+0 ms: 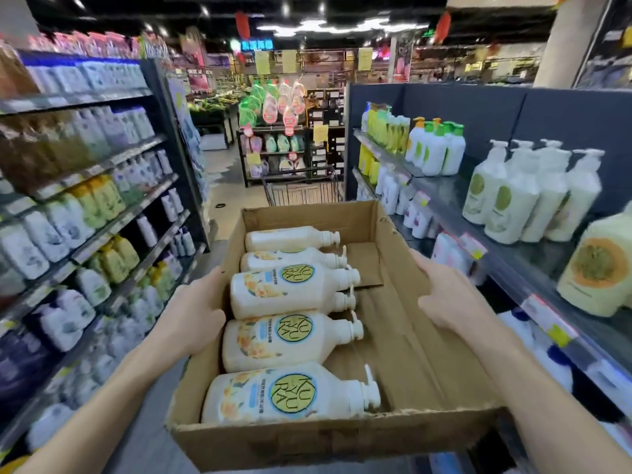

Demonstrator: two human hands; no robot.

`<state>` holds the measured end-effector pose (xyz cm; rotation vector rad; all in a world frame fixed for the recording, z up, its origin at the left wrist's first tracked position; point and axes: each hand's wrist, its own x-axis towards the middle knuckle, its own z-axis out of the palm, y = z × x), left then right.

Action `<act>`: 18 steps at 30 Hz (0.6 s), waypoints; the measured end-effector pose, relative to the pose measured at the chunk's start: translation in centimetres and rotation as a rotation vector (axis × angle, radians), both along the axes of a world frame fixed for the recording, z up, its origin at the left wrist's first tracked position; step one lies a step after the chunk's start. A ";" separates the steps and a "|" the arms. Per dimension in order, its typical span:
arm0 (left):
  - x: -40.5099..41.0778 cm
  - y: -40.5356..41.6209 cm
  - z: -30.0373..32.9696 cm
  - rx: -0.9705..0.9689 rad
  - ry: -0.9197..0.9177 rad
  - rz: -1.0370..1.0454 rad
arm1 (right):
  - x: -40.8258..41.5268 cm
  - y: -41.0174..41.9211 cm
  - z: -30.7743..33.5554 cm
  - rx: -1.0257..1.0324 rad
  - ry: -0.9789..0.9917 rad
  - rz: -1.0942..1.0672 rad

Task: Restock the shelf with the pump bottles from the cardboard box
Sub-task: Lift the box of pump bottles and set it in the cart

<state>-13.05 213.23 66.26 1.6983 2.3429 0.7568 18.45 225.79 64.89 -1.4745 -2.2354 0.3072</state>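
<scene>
An open cardboard box [427, 340] is held up in front of me in a shop aisle. Several cream pump bottles [290, 340] with yellow round labels lie on their sides along its left half, pumps pointing right. My left hand [191, 316] grips the box's left wall, fingers curled over the rim. My right hand [448, 295] presses on the right wall, fingers spread along the cardboard. On my right runs the shelf [444, 189], carrying white pump bottles [533, 193] and one cream bottle [598, 265] like those in the box.
Full shelves of bottles [85, 206] line the aisle's left side. A shopping trolley [302, 188] stands just beyond the box, with a display rack [273, 145] behind it. The grey floor [232, 189] runs ahead between the shelves.
</scene>
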 end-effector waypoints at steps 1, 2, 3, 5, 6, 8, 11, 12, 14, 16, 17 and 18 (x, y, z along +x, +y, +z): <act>-0.9 3.0 -0.1 -0.009 0.002 0.002 | -0.8 3.2 -0.3 -0.021 0.018 0.018; -1.9 6.2 -0.4 -0.017 0.006 0.003 | -1.7 6.4 -0.6 -0.025 0.034 0.029; -3.0 9.3 -0.8 -0.018 0.007 -0.003 | -2.7 9.6 -0.9 -0.017 0.035 0.025; -5.3 15.8 -1.7 0.002 0.003 -0.033 | -4.8 15.9 -1.7 0.006 0.030 -0.002; -6.5 19.2 -1.9 0.017 0.003 -0.045 | -5.9 19.1 -2.0 0.017 0.022 -0.018; -8.5 25.7 -1.9 0.032 -0.006 -0.032 | -8.0 25.2 -1.9 0.028 0.002 -0.044; -10.9 35.1 -1.3 0.033 -0.026 0.004 | -10.9 34.3 -1.4 0.033 0.047 -0.025; -11.8 38.1 -1.0 0.040 -0.027 0.003 | -11.7 37.3 -1.2 0.037 0.051 -0.020; -13.7 44.0 -0.9 0.039 -0.029 -0.012 | -13.1 43.0 -1.1 0.031 0.048 -0.016; -15.5 49.8 -1.1 0.035 -0.032 -0.036 | -14.5 48.7 -1.2 0.017 0.039 -0.021; -16.2 52.6 -1.4 0.033 -0.031 -0.038 | -15.1 51.5 -1.5 0.020 0.033 -0.022; -16.8 55.4 -1.8 0.038 -0.029 -0.038 | -15.8 54.4 -1.8 0.021 0.024 -0.020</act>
